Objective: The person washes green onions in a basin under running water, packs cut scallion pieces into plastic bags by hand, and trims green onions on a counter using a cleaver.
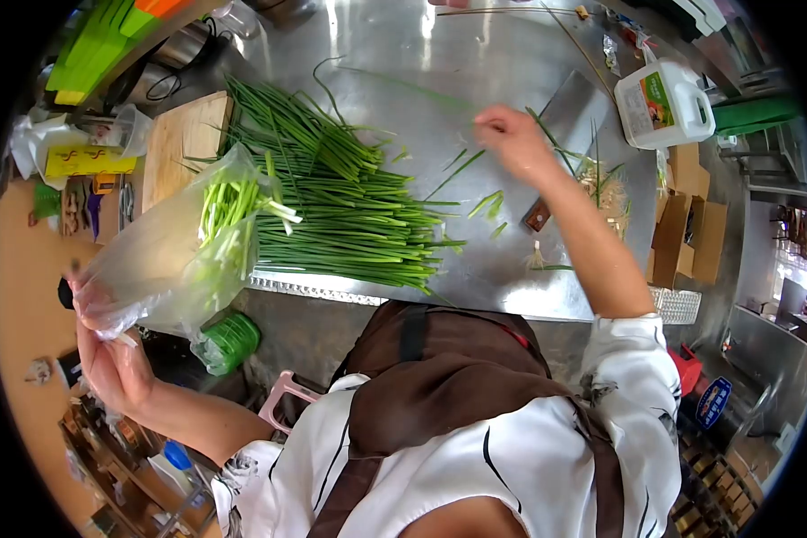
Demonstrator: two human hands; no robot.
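My left hand [116, 363] grips a clear plastic bag [139, 269] at the left, beside the table's front edge. Pale-stemmed greens [228, 206] show in the bag, with cut white ends sticking out of its mouth. My right hand [515, 143] is closed above the steel table, its fingers pinched at the end of a thin, motion-blurred green strand [412, 87]. Between the hands lies a big pile of long green chives [349, 202], stems pointing right. Loose green scraps [486, 204] are scattered right of the pile.
A wooden board [184, 148] lies at the table's left. Near my right forearm are a brown wooden block or handle [536, 216], a flat grey blade-like piece [578, 103] and a heap of pale trimmings [608, 193]. A white jug [659, 106] stands at the back right.
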